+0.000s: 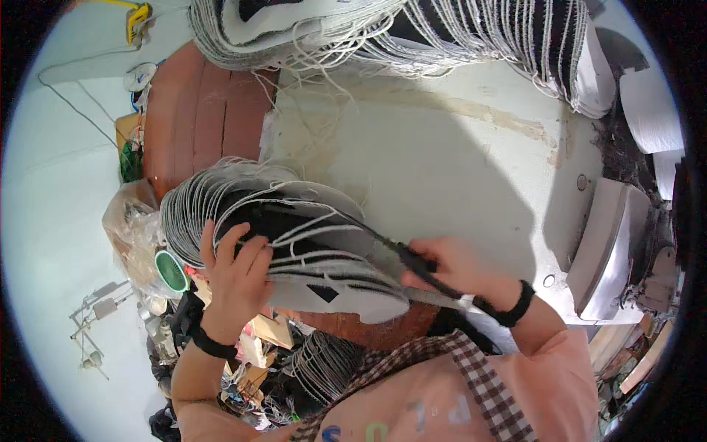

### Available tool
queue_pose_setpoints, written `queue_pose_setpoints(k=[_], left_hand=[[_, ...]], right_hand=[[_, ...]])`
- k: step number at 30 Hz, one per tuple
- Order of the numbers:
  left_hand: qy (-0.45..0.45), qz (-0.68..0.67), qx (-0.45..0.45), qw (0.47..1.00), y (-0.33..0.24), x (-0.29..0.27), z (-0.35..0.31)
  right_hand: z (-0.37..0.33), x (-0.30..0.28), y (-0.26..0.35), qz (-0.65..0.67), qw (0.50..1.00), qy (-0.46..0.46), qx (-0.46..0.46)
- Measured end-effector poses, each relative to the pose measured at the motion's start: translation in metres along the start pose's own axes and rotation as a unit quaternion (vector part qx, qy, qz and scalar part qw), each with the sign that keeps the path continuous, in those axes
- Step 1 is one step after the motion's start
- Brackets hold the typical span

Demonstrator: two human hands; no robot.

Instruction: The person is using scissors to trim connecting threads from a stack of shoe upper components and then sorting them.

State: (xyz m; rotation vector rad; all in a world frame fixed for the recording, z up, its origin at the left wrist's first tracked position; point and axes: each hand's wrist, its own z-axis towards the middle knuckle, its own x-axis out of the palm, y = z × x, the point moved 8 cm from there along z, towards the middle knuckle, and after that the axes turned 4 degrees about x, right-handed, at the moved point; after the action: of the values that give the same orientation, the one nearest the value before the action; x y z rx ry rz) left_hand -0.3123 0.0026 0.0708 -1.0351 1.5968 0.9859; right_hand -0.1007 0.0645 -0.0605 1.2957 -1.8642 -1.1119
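Pale worktop (442,162) is spreading widest, a broad shadow falling over its right side. Along the far edge a long row of cord-edged pieces (471,37) is lying, loose pale cords straggling toward me. Reddish-brown boards (199,118) are running down the left.

Near stack of grey-white and black pieces (309,221) is sitting directly before me, left of centre, over the boards and the worktop's near left part. Its long axis is slanting from upper left to lower right. Packed, ridged edges are bunching at the left end; rounded tips are pointing right and slightly toward my body. Toward that right end the layers are fanning apart, pale cords looping across the dark faces.

My left hand (239,272) is pressing on the stack's near left flank, fingers spreading wide, tips reaching over the layers and pointing away from me. My right hand (460,269) is hovering just past the rounded tips, blurring; its fingers are curling by a dark narrow thing (416,259) that is slanting from the stack toward my wrist. How tightly they are closing, I cannot tell.

Smallest: a green basket (171,271) is standing left of my left hand.
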Motion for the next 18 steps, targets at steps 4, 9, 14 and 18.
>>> queue_pose_setpoints(k=[4, 9, 14, 18], left_hand=[[-0.044, -0.082, 0.035, 0.995, -0.009, 0.000, -0.026], [-0.064, -0.090, 0.037, 0.993, -0.016, -0.006, -0.030], [-0.090, -0.089, 0.052, 0.991, -0.024, -0.012, -0.046], [-0.095, -0.084, 0.068, 0.990, -0.033, -0.016, -0.054]], right_hand=[[0.006, -0.010, 0.020, -0.073, 0.990, 0.107, -0.047], [0.008, 0.006, 0.021, -0.118, 0.964, 0.238, 0.021], [0.001, 0.028, 0.017, -0.146, 0.967, 0.208, 0.017], [0.007, 0.043, 0.011, -0.093, 0.990, 0.104, 0.026]])
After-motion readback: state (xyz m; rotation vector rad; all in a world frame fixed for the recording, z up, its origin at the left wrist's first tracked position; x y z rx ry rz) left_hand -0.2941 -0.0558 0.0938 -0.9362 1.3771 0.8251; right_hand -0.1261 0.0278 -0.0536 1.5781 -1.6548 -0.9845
